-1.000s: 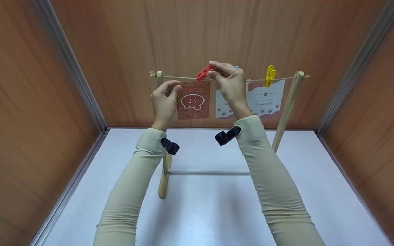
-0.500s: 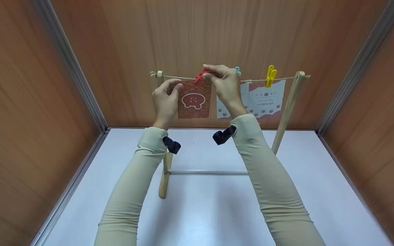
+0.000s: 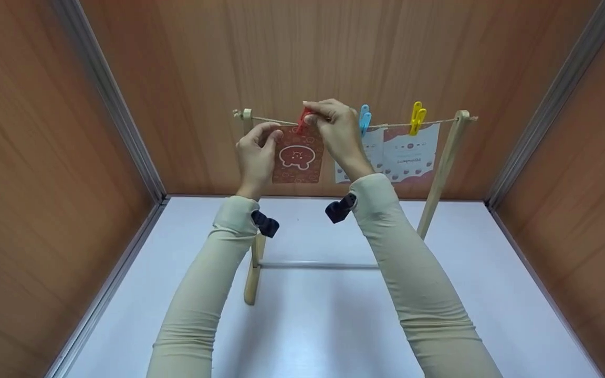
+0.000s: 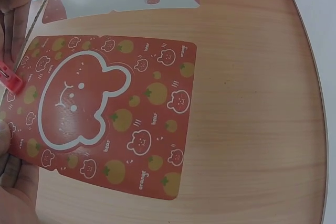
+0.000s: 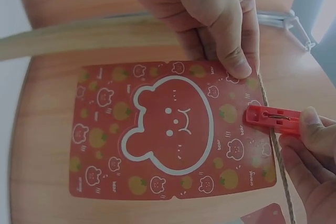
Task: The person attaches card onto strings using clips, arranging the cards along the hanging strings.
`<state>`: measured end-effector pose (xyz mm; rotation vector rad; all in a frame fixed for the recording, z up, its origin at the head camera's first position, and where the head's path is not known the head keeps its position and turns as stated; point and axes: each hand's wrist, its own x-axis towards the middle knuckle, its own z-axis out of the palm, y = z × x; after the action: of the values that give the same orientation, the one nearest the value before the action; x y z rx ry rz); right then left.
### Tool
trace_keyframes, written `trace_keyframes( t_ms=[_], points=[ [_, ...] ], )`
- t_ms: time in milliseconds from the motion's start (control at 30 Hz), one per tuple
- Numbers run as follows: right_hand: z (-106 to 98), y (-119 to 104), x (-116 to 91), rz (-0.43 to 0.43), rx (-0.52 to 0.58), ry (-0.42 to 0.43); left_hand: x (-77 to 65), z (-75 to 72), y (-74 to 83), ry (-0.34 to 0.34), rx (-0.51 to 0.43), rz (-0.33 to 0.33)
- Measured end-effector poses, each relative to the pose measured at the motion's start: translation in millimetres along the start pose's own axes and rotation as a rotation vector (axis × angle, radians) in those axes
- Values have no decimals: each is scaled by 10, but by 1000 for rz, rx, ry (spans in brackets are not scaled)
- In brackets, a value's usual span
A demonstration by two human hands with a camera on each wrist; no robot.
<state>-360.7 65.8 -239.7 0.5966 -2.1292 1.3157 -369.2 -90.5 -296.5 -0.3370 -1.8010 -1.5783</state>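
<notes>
A red bear-print packaging pouch (image 3: 297, 157) hangs at the rope (image 5: 282, 174), its top edge along the line. My left hand (image 3: 257, 157) pinches its upper left corner between thumb and fingers. With thumb and fingertips, my right hand (image 3: 342, 134) grips a red clothespin (image 5: 273, 119). The pin's jaws lie over the pouch's top edge and the rope, near the middle of that edge. To the right, a blue clothespin (image 3: 365, 119) and a yellow clothespin (image 3: 417, 118) sit on the rope above two white strawberry-print pouches (image 3: 410, 152). My right forearm partly covers the nearer white one.
The rope runs between two wooden posts (image 3: 444, 173) of a stand on a white tabletop (image 3: 302, 325). A thin crossbar (image 3: 318, 265) joins the stand low down. Wood-grain panels (image 3: 302, 52) close off the back and both sides.
My right hand has moved left and turned the red clothespin more upright, bringing it down onto the pouch's top edge. The blue clothespin has come into view. My left hand keeps its pinch.
</notes>
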Motion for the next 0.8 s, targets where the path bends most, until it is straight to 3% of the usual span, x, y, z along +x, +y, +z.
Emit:
trace_keyframes(
  t_ms=[367, 800],
  points=[
    [-7, -6, -7, -78, -113, -82, -2, -5, -10, 1, 5, 18],
    [9, 46, -68, -38, -45, -102, -47, -26, -29, -18, 34, 49]
  ],
)
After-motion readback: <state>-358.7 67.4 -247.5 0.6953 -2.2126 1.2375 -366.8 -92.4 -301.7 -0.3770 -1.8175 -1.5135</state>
